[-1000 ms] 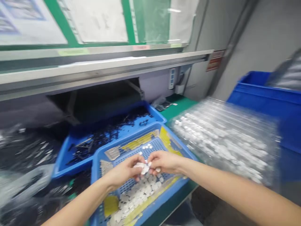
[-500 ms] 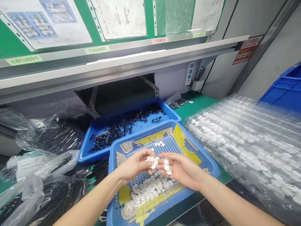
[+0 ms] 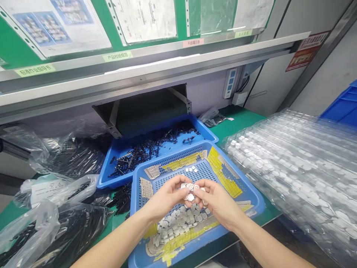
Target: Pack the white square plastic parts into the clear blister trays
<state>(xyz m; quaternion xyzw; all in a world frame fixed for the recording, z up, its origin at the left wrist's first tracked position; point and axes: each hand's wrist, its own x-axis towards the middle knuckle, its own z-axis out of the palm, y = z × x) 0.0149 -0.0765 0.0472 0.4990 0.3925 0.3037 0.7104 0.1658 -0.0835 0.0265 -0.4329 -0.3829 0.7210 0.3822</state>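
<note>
Both hands are close together above a blue perforated basket [image 3: 134,238] patched with yellow tape. My left hand [image 3: 173,192] is closed around several small white pieces [image 3: 190,187], thumb on top. My right hand [image 3: 213,195] is closed too, its thumb and fingers on white pieces at the left hand's fingertips. Lower in the basket lies a heap of similar white parts [image 3: 178,225], and a few sit apart near its back [image 3: 191,169].
A blue tray [image 3: 174,147] of small black parts stands behind the basket. Plastic bags of black parts [image 3: 75,227] lie at the left. Clear trays of white parts [image 3: 292,175] are stacked at the right. A metal shelf edge [image 3: 156,69] crosses above.
My right hand has turned and closed its fingers and thumb on white pieces. The two hands are now closer together, and the view has shifted slightly.
</note>
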